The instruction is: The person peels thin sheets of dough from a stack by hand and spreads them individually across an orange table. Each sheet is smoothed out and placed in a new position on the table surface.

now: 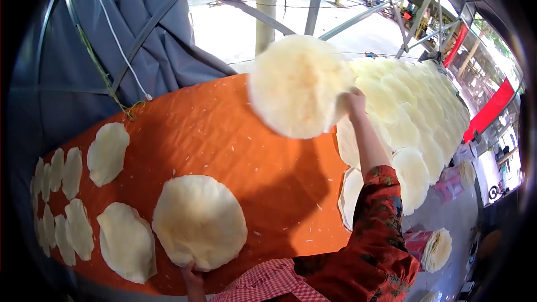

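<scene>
My right hand (353, 103), at the end of an outstretched arm, is closed on the right edge of a pale, thin, round rice-paper sheet (302, 86). That sheet is lifted above the orange table cover and slightly blurred. At the near edge, my left hand (193, 277) pinches the lower rim of another round rice-paper sheet (199, 221); part of its fingers is hidden beneath. Left of it lies a small stack of sheets (127, 241). On the right, overlapping sheets (414, 114) cover the table surface.
The orange table cover (268, 184) carries white scraps. Several small stacks (79, 229) stand in rows at the far left. A grey tarp (156, 39) and metal frame bars (316, 0) border the back. Pink-wrapped bundles (436, 250) sit at the right. A cable (120, 45) hangs at left.
</scene>
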The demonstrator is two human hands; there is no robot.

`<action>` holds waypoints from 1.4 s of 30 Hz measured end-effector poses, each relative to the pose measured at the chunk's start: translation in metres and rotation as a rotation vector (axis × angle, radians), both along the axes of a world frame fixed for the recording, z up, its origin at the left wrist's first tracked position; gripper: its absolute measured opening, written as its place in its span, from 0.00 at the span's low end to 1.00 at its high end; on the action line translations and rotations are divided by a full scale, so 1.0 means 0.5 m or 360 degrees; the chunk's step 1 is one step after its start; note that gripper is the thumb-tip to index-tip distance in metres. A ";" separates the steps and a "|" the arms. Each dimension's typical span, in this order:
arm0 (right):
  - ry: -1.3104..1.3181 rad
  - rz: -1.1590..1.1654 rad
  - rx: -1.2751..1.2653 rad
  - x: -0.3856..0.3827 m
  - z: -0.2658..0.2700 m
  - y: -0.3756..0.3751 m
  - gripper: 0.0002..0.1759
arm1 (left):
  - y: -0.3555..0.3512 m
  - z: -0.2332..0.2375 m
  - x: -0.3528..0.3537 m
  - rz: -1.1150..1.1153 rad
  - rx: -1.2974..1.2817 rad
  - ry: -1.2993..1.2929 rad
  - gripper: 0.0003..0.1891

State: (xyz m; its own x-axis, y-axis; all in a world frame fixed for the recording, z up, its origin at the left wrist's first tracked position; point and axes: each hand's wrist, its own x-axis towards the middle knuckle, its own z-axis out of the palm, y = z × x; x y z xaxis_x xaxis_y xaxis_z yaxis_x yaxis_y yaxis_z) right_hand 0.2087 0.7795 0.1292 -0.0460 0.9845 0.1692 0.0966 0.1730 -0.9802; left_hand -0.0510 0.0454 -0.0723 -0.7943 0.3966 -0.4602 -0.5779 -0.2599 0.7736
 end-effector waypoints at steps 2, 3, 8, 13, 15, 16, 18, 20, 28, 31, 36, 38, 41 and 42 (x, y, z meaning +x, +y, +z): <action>0.0069 -0.0473 -0.0074 0.053 -0.092 0.014 0.19 | -0.021 -0.029 -0.007 -0.0125 -0.0172 0.0239 0.36; -0.0376 -0.0525 0.0013 0.078 -0.134 -0.009 0.27 | -0.026 -0.028 -0.004 -0.0139 -0.0168 0.0227 0.37; -0.0410 0.0429 0.0084 -0.105 -0.341 -0.374 0.11 | -0.006 0.006 -0.003 -0.0068 0.0086 -0.0085 0.37; -0.0600 0.1923 -0.0024 -0.330 -0.276 -0.880 0.20 | 0.009 0.021 -0.017 -0.0104 0.0141 0.0037 0.35; -0.0900 0.2136 -0.0012 -0.399 -0.206 -0.996 0.30 | 0.027 0.081 -0.017 -0.0171 -0.0001 0.0213 0.30; -0.0702 0.2079 0.0261 -0.432 -0.221 -1.045 0.28 | 0.020 0.093 -0.026 -0.0286 -0.0151 0.0293 0.27; -0.0758 0.1972 0.0780 -0.480 -0.233 -1.113 0.27 | 0.002 0.066 -0.041 -0.0389 -0.0059 0.0138 0.23; -0.0944 0.2039 0.0865 -0.504 -0.252 -1.143 0.23 | 0.017 0.080 -0.034 -0.0368 -0.0023 0.0223 0.23; -0.0607 0.2011 -0.0584 -0.538 -0.259 -1.080 0.07 | 0.002 0.053 -0.045 -0.0031 0.0152 -0.0043 0.23; -0.0648 0.2072 -0.0419 -0.529 -0.302 -1.072 0.07 | 0.001 0.009 -0.054 -0.0074 -0.0330 0.0165 0.21; -0.0328 0.1368 -0.0705 -0.478 -0.141 -0.846 0.07 | -0.049 -0.090 -0.077 -0.0117 -0.0112 0.0246 0.24; -0.0196 0.1146 -0.0355 -0.384 -0.097 -0.685 0.07 | -0.033 -0.084 -0.083 0.0013 -0.0061 -0.0083 0.27; -0.0153 0.0652 -0.0423 -0.194 0.030 -0.528 0.07 | -0.028 -0.037 -0.077 0.0057 -0.0288 -0.0153 0.29; 0.0088 0.0543 -0.0342 -0.125 0.017 -0.447 0.07 | -0.019 -0.036 -0.080 0.0066 -0.0375 -0.0154 0.29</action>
State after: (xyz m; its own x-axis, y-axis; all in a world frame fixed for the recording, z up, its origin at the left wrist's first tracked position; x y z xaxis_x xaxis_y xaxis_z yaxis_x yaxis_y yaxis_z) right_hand 0.1462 0.5562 0.1378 -0.3725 0.9276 -0.0272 0.0151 -0.0233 -0.9996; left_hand -0.0910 0.0359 -0.0904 -0.7553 0.2374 -0.6108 -0.6450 -0.1042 0.7571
